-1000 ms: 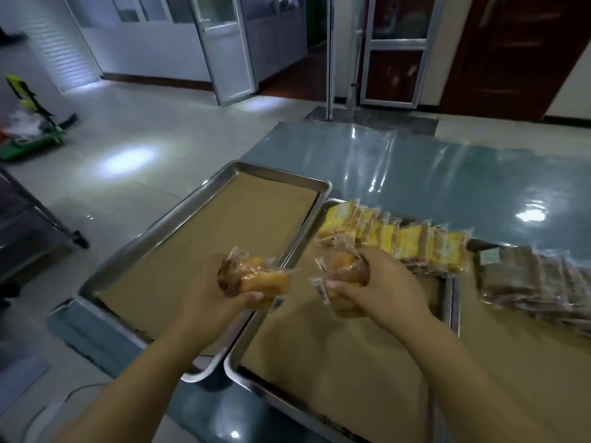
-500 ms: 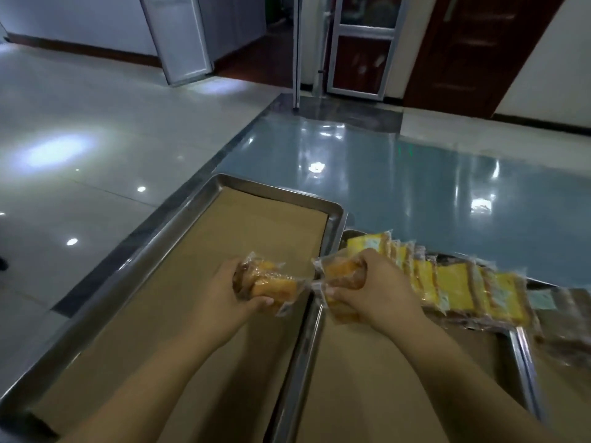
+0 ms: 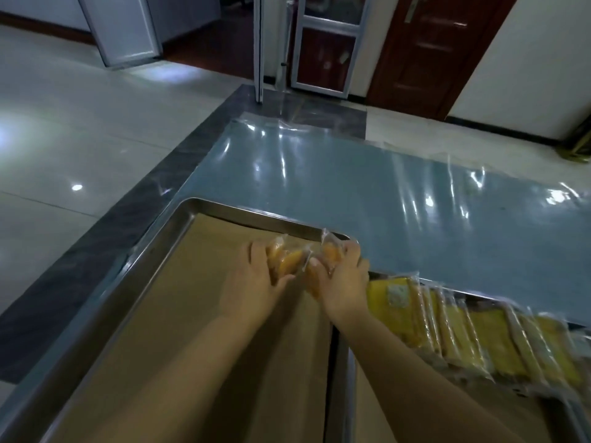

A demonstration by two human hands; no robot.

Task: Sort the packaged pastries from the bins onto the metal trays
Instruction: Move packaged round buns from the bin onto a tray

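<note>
Two pastries, each sealed in crinkled clear wrap, show golden-orange through the film. The left pastry pack (image 3: pixel 284 262) sits in the left hand (image 3: pixel 252 289), whose grip is curled round it, thumb on the near side and fingers over the top. The right pastry pack (image 3: pixel 329 254) is in the right hand (image 3: pixel 345 289), its grip likewise curled round the pack, with a clear sealed edge standing up above the fingers. The two packs lie just beside each other over the far right corner of the left tray (image 3: pixel 153 247). Whether they rest on its lining or are held just above it cannot be told.

Both forearms reach across the left tray from its near side, and the hands cover much of both packs.

The left tray is a shallow steel pan lined with brown paper (image 3: pixel 192 314). The right tray (image 3: pixel 343 378) stands just beside the left tray's right rim. It holds a row of yellow packs (image 3: pixel 479 334), overlapping and somewhat blurred, running away to the right of the left tray. Both trays stand on a grey-blue surface (image 3: pixel 351 193) under glossy clear film, which stretches beyond the left tray's far rim. Left of the left tray is pale tiled floor (image 3: pixel 80 139). Far beyond the tray stand a glazed door (image 3: pixel 323 49) and a dark wooden door (image 3: pixel 428 49).
</note>
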